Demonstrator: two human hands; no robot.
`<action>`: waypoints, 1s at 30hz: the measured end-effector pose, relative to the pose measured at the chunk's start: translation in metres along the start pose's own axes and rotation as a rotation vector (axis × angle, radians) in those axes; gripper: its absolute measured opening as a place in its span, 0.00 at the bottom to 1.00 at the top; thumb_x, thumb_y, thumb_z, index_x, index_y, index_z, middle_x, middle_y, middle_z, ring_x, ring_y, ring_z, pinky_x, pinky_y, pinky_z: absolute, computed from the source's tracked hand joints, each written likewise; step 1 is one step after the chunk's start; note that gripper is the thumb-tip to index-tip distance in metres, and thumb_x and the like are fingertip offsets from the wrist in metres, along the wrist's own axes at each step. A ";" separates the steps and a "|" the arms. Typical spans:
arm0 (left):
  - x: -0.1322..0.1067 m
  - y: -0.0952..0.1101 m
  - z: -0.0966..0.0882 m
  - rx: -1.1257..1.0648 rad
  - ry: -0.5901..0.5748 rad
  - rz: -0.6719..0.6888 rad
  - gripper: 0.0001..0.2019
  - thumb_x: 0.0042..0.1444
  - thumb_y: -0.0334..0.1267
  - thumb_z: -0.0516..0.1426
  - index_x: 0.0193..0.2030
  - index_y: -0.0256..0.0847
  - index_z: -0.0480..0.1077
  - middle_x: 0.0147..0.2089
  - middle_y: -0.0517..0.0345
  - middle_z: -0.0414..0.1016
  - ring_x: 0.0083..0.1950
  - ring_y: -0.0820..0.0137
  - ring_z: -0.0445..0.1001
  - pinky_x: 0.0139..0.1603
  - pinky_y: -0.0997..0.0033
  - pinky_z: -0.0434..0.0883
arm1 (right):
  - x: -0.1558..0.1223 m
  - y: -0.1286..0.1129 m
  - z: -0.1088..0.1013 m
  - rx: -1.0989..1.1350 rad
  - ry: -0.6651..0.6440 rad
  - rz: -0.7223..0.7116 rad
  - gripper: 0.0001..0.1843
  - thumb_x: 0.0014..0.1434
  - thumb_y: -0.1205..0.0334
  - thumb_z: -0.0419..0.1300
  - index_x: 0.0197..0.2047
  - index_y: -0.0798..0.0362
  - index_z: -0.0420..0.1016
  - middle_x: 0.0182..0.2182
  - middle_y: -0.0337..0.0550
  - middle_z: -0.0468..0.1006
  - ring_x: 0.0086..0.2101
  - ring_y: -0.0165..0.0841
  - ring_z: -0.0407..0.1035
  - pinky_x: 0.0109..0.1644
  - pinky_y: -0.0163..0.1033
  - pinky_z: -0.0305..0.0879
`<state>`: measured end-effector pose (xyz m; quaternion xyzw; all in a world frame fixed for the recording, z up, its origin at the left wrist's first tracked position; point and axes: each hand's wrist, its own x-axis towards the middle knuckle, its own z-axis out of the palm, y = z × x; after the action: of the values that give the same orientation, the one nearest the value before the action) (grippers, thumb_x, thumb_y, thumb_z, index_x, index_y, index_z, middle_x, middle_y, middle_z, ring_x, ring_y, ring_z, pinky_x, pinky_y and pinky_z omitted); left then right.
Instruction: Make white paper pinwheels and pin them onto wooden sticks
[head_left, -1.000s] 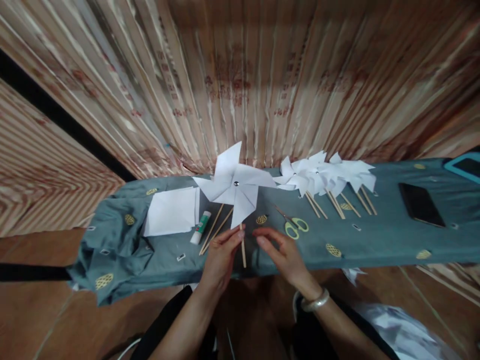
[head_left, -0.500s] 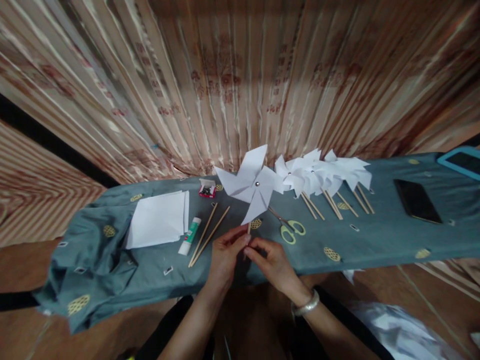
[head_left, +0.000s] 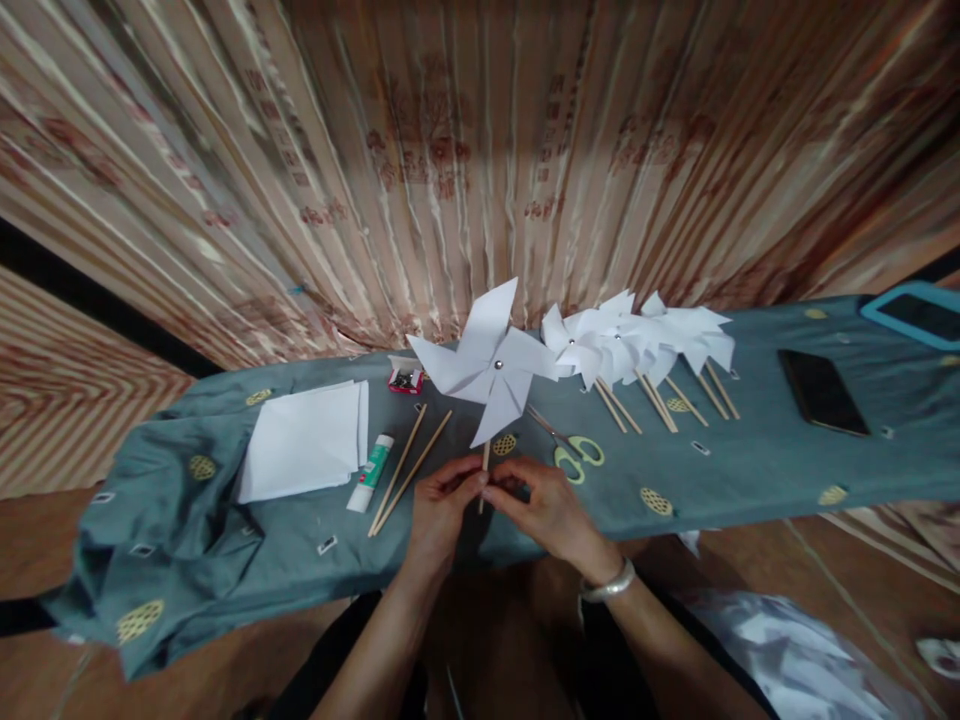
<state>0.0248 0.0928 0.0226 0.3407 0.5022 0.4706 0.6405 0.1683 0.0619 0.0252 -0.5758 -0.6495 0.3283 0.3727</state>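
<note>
A white paper pinwheel (head_left: 487,368) on a thin wooden stick stands upright above the table's front edge. My left hand (head_left: 441,512) pinches the stick near its lower end. My right hand (head_left: 544,510) grips the same stick from the right, fingers curled round it; a silver bangle is on that wrist. Two loose wooden sticks (head_left: 409,468) lie just left of my hands, beside a glue stick (head_left: 370,472). Yellow-handled scissors (head_left: 574,455) lie just right of the pinwheel.
A low table under a teal patterned cloth (head_left: 750,470) carries a stack of white paper sheets (head_left: 304,440), a small red box (head_left: 406,379), several finished pinwheels (head_left: 645,345), a black phone (head_left: 821,390) and a blue-cased tablet (head_left: 911,312). A striped curtain hangs behind.
My right hand moved from open beside the stick to gripping it. The pinwheel shifted slightly right and up, uncovering the small red box.
</note>
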 end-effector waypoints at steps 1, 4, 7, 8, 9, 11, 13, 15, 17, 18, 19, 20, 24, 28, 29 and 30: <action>0.001 0.000 -0.001 0.002 0.010 0.002 0.13 0.33 0.39 0.70 0.30 0.40 0.81 0.32 0.54 0.82 0.36 0.66 0.77 0.44 0.66 0.71 | 0.002 0.000 -0.005 -0.004 0.006 -0.017 0.08 0.61 0.58 0.60 0.33 0.50 0.77 0.29 0.39 0.80 0.32 0.33 0.74 0.38 0.38 0.67; 0.003 -0.003 -0.003 0.030 0.042 0.012 0.14 0.32 0.39 0.71 0.30 0.40 0.81 0.32 0.54 0.82 0.36 0.65 0.77 0.45 0.65 0.71 | 0.011 0.002 -0.021 -0.015 0.161 -0.043 0.08 0.62 0.60 0.57 0.34 0.50 0.77 0.32 0.42 0.82 0.33 0.34 0.75 0.40 0.40 0.70; 0.004 -0.006 -0.005 0.061 0.035 0.015 0.14 0.32 0.40 0.71 0.30 0.41 0.82 0.33 0.54 0.83 0.37 0.65 0.77 0.45 0.66 0.71 | 0.019 0.008 -0.038 -0.152 0.495 -0.067 0.13 0.64 0.60 0.55 0.48 0.51 0.76 0.43 0.49 0.82 0.43 0.40 0.76 0.50 0.47 0.72; 0.004 -0.007 -0.005 0.067 0.025 0.010 0.14 0.33 0.40 0.71 0.30 0.41 0.82 0.33 0.54 0.83 0.37 0.65 0.77 0.45 0.66 0.71 | 0.021 0.010 -0.043 -0.210 0.554 -0.100 0.17 0.64 0.60 0.54 0.54 0.52 0.73 0.49 0.51 0.79 0.50 0.42 0.73 0.56 0.50 0.69; 0.003 -0.007 -0.005 0.073 0.014 0.004 0.13 0.33 0.40 0.71 0.30 0.42 0.82 0.32 0.55 0.83 0.36 0.65 0.77 0.44 0.66 0.71 | 0.022 0.013 -0.047 -0.257 0.581 -0.136 0.21 0.64 0.61 0.53 0.60 0.53 0.68 0.55 0.53 0.75 0.57 0.43 0.68 0.61 0.53 0.65; 0.001 -0.007 -0.004 0.091 -0.017 -0.004 0.13 0.33 0.40 0.71 0.29 0.42 0.82 0.32 0.55 0.82 0.35 0.66 0.77 0.42 0.67 0.72 | 0.024 0.016 -0.053 -0.314 0.573 -0.187 0.27 0.65 0.62 0.51 0.67 0.55 0.59 0.64 0.55 0.66 0.65 0.43 0.58 0.68 0.56 0.56; -0.001 -0.007 -0.003 0.110 -0.053 -0.011 0.12 0.33 0.40 0.71 0.29 0.42 0.82 0.31 0.55 0.82 0.34 0.67 0.76 0.41 0.68 0.71 | 0.024 0.019 -0.055 -0.328 0.546 -0.201 0.29 0.66 0.63 0.49 0.69 0.55 0.54 0.67 0.55 0.61 0.67 0.42 0.53 0.71 0.57 0.51; -0.002 -0.007 -0.003 0.122 -0.077 -0.017 0.12 0.34 0.40 0.71 0.29 0.41 0.82 0.31 0.55 0.82 0.34 0.67 0.76 0.40 0.69 0.71 | 0.025 0.021 -0.055 -0.324 0.525 -0.206 0.29 0.66 0.64 0.49 0.70 0.53 0.53 0.66 0.54 0.62 0.67 0.42 0.54 0.70 0.58 0.52; -0.002 -0.007 -0.003 0.126 -0.080 -0.022 0.12 0.34 0.40 0.71 0.29 0.41 0.82 0.31 0.55 0.82 0.33 0.68 0.75 0.39 0.70 0.70 | 0.025 0.023 -0.053 -0.312 0.511 -0.211 0.29 0.66 0.63 0.49 0.69 0.52 0.55 0.65 0.53 0.65 0.65 0.42 0.58 0.69 0.58 0.54; -0.002 -0.007 -0.004 0.127 -0.077 -0.021 0.12 0.34 0.41 0.70 0.29 0.41 0.82 0.31 0.55 0.81 0.33 0.68 0.75 0.39 0.70 0.70 | 0.026 0.024 -0.052 -0.304 0.506 -0.210 0.28 0.66 0.63 0.49 0.68 0.52 0.56 0.64 0.53 0.66 0.64 0.42 0.60 0.68 0.58 0.56; -0.002 -0.007 -0.004 0.126 -0.073 -0.020 0.12 0.34 0.41 0.70 0.29 0.42 0.82 0.30 0.55 0.81 0.33 0.68 0.75 0.39 0.70 0.70 | 0.026 0.024 -0.051 -0.295 0.502 -0.206 0.28 0.66 0.62 0.50 0.68 0.52 0.57 0.63 0.53 0.67 0.64 0.42 0.61 0.68 0.58 0.57; -0.002 -0.006 -0.004 0.124 -0.068 -0.019 0.12 0.34 0.41 0.70 0.29 0.42 0.82 0.30 0.56 0.81 0.33 0.68 0.75 0.39 0.70 0.70 | 0.026 0.024 -0.050 -0.288 0.499 -0.201 0.27 0.66 0.62 0.50 0.67 0.52 0.57 0.63 0.53 0.68 0.63 0.42 0.61 0.68 0.58 0.57; -0.001 -0.005 -0.005 0.108 -0.054 -0.024 0.11 0.33 0.40 0.70 0.28 0.43 0.82 0.30 0.57 0.81 0.33 0.68 0.74 0.38 0.70 0.70 | 0.026 0.022 -0.047 -0.262 0.492 -0.186 0.26 0.65 0.61 0.51 0.66 0.51 0.60 0.61 0.53 0.70 0.62 0.42 0.64 0.66 0.57 0.61; -0.001 -0.004 -0.005 0.097 -0.030 -0.015 0.11 0.32 0.40 0.70 0.28 0.44 0.82 0.28 0.58 0.80 0.33 0.68 0.74 0.38 0.70 0.69 | 0.024 0.018 -0.043 -0.199 0.490 -0.149 0.24 0.65 0.61 0.52 0.63 0.52 0.65 0.59 0.52 0.73 0.59 0.42 0.68 0.62 0.54 0.66; -0.001 -0.004 -0.005 0.094 -0.021 -0.014 0.11 0.32 0.40 0.70 0.27 0.44 0.82 0.28 0.58 0.80 0.33 0.68 0.74 0.38 0.70 0.70 | 0.024 0.017 -0.041 -0.179 0.490 -0.138 0.23 0.65 0.61 0.53 0.63 0.52 0.66 0.58 0.52 0.74 0.58 0.42 0.68 0.61 0.53 0.67; 0.000 -0.003 -0.005 0.090 -0.013 -0.013 0.12 0.31 0.40 0.70 0.27 0.44 0.81 0.28 0.58 0.80 0.33 0.68 0.74 0.38 0.70 0.70 | 0.024 0.016 -0.040 -0.159 0.492 -0.129 0.23 0.64 0.61 0.53 0.62 0.52 0.67 0.57 0.52 0.75 0.57 0.42 0.69 0.60 0.53 0.68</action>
<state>0.0212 0.0911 0.0184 0.3689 0.5208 0.4410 0.6311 0.2100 0.0874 0.0341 -0.6232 -0.5984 0.1018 0.4931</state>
